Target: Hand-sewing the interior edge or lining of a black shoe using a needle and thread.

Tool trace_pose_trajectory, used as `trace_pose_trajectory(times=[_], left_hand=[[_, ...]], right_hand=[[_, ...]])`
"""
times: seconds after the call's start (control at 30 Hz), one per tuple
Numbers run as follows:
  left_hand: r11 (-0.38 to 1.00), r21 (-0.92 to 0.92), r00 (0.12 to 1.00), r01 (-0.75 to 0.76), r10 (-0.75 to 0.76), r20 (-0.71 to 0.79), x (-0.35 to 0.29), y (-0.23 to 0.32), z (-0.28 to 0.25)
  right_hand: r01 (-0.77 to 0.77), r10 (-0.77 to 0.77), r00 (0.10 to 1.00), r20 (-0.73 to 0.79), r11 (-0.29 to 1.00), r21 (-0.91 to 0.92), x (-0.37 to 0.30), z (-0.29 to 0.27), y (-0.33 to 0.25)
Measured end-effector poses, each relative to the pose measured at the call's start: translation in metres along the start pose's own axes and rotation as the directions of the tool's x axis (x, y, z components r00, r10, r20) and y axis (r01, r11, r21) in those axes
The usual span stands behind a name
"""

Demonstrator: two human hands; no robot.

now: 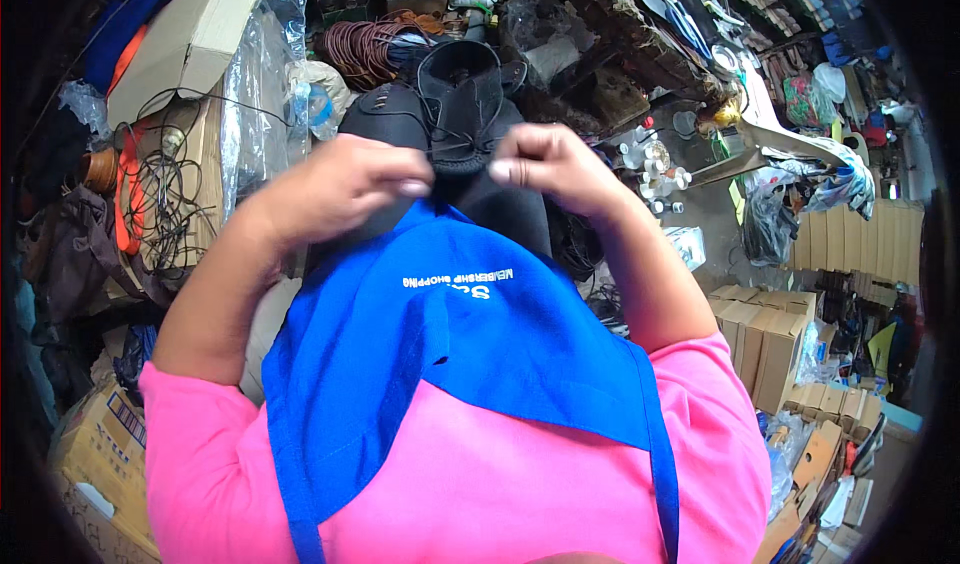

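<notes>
A black lace-up boot point(460, 89) rests between my knees, its open collar away from me and its toe toward my apron. Thin black laces point(455, 146) cross over its front and run out to both sides. My left hand point(372, 179) is closed at the left of the toe, thumb pressed to the fingers, with a lace end running to it. On the other side my right hand point(545, 162) is pinched closed, also at the lace. Both hands are a little blurred, and the lace inside the fingers is mostly hidden.
My blue apron point(470, 334) covers my lap. Coiled brown cord point(370, 49) lies beyond the boot. Tangled black cable point(165, 189) hangs by cardboard at left. Small bottles point(655, 164) stand at right, with cardboard boxes point(770, 349) stacked lower down.
</notes>
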State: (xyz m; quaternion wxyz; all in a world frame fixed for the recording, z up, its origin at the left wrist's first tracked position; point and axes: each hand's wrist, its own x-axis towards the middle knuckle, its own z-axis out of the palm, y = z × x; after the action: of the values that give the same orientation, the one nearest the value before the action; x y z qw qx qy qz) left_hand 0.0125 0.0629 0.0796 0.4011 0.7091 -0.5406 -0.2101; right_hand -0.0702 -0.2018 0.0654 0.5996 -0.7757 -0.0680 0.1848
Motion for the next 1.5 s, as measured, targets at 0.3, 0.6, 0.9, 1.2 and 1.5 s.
trace_pose_trajectory(times=[0.3, 0.6, 0.9, 1.2, 1.5], left_hand=[[0.484, 0.401, 0.534, 0.777, -0.170, -0.828, -0.205, -0.023, -0.190], [0.743, 0.324, 0.636, 0.586, -0.174, -0.752, -0.092, -0.038, -0.096], [0.952, 0.301, 0.998, 0.058, -0.061, -0.001, 0.103, -0.054, 0.025], [0.983, 0.163, 0.977, 0.088, -0.117, 0.177, 0.113, -0.081, 0.024], [0.989, -0.087, 0.972, 0.117, -0.096, 0.216, 0.105, -0.091, 0.026]], right_hand=[[-0.629, 0.174, 0.714, -0.678, 0.585, -0.512, -0.189, -0.117, 0.164], [-0.770, 0.485, 0.619, -0.617, 0.527, -0.359, -0.175, -0.108, 0.161], [0.004, -0.150, 0.938, -0.312, 0.906, -0.424, 0.015, -0.036, 0.050], [0.055, -0.159, 0.973, -0.166, 0.863, -0.502, 0.025, -0.040, 0.054], [0.077, -0.223, 0.927, -0.301, 0.899, -0.431, 0.014, -0.014, 0.069]])
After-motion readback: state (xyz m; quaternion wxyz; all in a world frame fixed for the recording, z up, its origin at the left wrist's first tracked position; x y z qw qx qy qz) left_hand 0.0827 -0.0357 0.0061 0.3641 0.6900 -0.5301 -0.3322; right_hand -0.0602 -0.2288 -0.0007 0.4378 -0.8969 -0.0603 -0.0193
